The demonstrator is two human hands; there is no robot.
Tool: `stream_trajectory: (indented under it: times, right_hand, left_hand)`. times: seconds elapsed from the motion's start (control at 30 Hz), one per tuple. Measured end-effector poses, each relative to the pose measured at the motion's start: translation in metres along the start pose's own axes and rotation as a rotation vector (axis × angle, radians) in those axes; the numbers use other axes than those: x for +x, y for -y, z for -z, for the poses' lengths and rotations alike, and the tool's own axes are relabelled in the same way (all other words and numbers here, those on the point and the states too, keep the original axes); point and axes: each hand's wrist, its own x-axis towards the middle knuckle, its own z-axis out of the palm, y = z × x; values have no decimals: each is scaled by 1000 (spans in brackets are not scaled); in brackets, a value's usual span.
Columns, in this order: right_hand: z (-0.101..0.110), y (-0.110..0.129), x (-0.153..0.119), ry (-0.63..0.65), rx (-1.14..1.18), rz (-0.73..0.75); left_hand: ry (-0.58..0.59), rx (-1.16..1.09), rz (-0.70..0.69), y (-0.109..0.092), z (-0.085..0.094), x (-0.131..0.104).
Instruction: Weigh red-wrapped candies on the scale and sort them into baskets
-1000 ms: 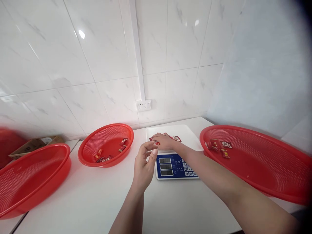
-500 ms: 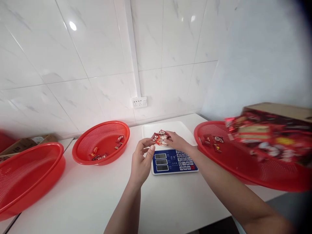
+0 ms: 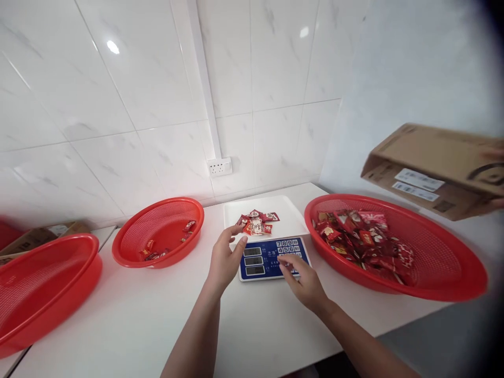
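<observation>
Several red and white packets lie in a loose group on the white pan of a scale. My left hand is beside the scale's left edge, its fingers apart and nothing in them. In front of the packets, my right hand hovers over the blue keypad panel, thumb and forefinger apart, and holds nothing. Three small displays show at the panel's left; their digits are too faint to read.
At the right, a red basket holds a heap of red packets. Another person's hand holds a tilted cardboard box over it. A red basket with several packets and another red basket stand at the left.
My right hand has drawn back from the packets to the keypad, leaving them on the pan. Packets have dropped from the tipped box into the right basket, and the box has been raised.
</observation>
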Motion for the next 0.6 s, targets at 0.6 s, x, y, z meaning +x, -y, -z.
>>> stream_trajectory:
  times: [0.6]
  right_hand:
    - [-3, -8, -58, 308, 220, -230]
  left_hand:
    - [-110, 1268, 320, 109, 140, -38]
